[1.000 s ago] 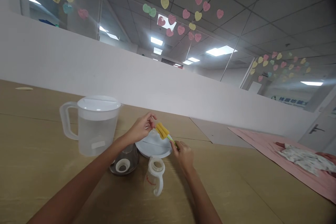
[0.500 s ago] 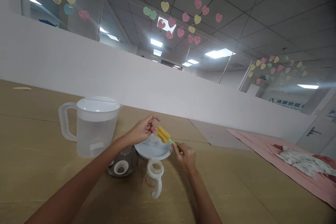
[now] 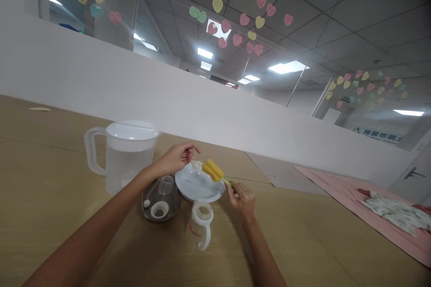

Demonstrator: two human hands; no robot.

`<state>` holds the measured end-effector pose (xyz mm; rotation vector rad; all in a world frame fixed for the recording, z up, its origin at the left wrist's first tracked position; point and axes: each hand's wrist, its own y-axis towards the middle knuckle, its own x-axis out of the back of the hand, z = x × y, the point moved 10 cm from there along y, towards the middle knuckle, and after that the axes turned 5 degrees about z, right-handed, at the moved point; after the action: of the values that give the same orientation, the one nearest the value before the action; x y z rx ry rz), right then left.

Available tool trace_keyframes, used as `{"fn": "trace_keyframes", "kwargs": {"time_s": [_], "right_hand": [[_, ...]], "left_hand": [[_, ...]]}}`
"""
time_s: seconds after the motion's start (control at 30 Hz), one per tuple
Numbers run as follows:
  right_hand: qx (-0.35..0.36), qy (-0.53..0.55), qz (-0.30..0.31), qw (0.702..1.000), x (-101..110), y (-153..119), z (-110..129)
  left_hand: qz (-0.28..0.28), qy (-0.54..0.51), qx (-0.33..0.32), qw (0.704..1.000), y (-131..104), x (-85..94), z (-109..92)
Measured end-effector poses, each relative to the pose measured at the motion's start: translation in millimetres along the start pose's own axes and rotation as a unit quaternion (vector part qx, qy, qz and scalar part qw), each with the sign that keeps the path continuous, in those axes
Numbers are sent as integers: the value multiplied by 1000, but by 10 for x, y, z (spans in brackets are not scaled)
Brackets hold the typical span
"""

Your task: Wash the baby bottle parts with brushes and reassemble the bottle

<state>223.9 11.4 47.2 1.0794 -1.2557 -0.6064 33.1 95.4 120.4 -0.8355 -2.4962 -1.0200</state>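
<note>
My right hand (image 3: 243,199) grips the green handle of a yellow sponge bottle brush (image 3: 213,170), its head raised above a white bowl (image 3: 202,192). Left of the brush, my left hand (image 3: 180,158) pinches a small translucent bottle nipple (image 3: 196,165) over the bowl's far rim; nipple and sponge look slightly apart. In front of the bowl stands a clear baby bottle (image 3: 197,226) with a white handle and no top on. A dark grey tray (image 3: 170,216) beside it holds a clear cap (image 3: 166,184), a white collar ring (image 3: 159,210) and a small white piece (image 3: 147,203).
A large translucent pitcher (image 3: 129,157) with water stands at the left, partly behind my left forearm. A pink cloth (image 3: 340,190) lies at the right with a doll in a patterned garment (image 3: 390,210). A low white wall (image 3: 202,112) borders the table's far side.
The brush head has come away from the nipple, and my left hand has drawn slightly to the left. The whole view has shifted a little, showing more of the tray.
</note>
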Motion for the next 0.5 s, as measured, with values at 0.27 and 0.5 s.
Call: {"fn": "trace_keyframes", "kwargs": {"time_s": [0.27, 0.5], "right_hand": [[11, -24, 3, 1000, -9, 0, 32], [4, -9, 2, 1000, -25, -27, -1]], "left_hand": [[205, 197, 145, 948, -311, -197, 412], [234, 280, 192, 911, -411, -367, 838]]}}
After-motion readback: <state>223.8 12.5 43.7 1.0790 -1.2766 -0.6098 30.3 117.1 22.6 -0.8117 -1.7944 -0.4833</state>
